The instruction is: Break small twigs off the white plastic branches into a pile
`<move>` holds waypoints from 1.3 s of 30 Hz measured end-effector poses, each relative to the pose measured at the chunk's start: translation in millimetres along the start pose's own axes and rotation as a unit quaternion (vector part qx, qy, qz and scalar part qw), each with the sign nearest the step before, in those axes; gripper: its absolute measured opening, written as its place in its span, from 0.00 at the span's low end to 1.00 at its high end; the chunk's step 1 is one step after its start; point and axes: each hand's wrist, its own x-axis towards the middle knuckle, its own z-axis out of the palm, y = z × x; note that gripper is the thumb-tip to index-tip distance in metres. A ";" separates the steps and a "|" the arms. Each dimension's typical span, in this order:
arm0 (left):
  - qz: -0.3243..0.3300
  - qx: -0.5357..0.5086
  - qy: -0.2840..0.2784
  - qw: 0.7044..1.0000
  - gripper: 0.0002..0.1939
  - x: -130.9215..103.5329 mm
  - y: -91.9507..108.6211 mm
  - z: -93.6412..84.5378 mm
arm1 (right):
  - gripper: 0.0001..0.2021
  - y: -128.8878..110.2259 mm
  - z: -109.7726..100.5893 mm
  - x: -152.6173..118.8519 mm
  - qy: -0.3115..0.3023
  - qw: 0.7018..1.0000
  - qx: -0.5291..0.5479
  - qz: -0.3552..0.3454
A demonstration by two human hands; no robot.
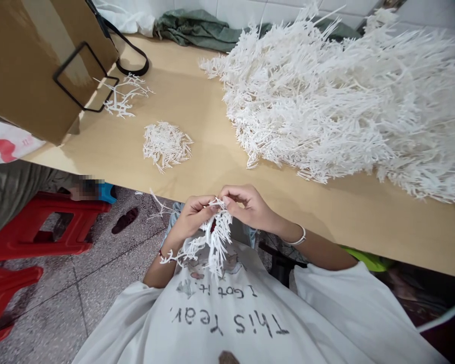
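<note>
A branching cluster of white plastic pieces (219,236) hangs between my hands, over my lap at the table's front edge. My left hand (195,216) pinches the cluster near its top. Beside it, my right hand (246,205) has thumb and index finger pressed together at the tip of the same cluster. A small heap of short white pieces (167,145) lies on the table (197,101) beyond my left hand. Farther back on the left are some bare white branches (123,96). A very large pile of white branched pieces (311,101) covers the right side.
A cardboard box (41,60) with a black wire frame (84,45) stands at the back left, near a black strap (142,58). Dark green cloth (200,29) lies along the wall. Red stools (53,227) and a seated person's leg (18,187) are at the left.
</note>
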 end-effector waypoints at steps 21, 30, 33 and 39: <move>-0.011 0.056 -0.035 0.998 0.13 -10.0 10.0 -13.4 | 0.10 0.0 -13.0 5.1 -0.118 0.992 -0.005 -0.031; 0.049 0.120 0.038 0.991 0.17 -6.6 0.3 -6.2 | 0.10 13.5 -8.1 4.1 -0.040 0.998 -0.007 -0.056; 0.061 0.148 0.029 0.987 0.15 -5.3 0.4 -5.3 | 0.10 11.3 -4.8 2.0 0.029 0.997 -0.025 -0.063; 0.061 0.110 -0.029 0.992 0.16 -3.6 7.9 -1.8 | 0.16 -1.2 -1.6 -2.6 0.075 0.995 0.068 0.010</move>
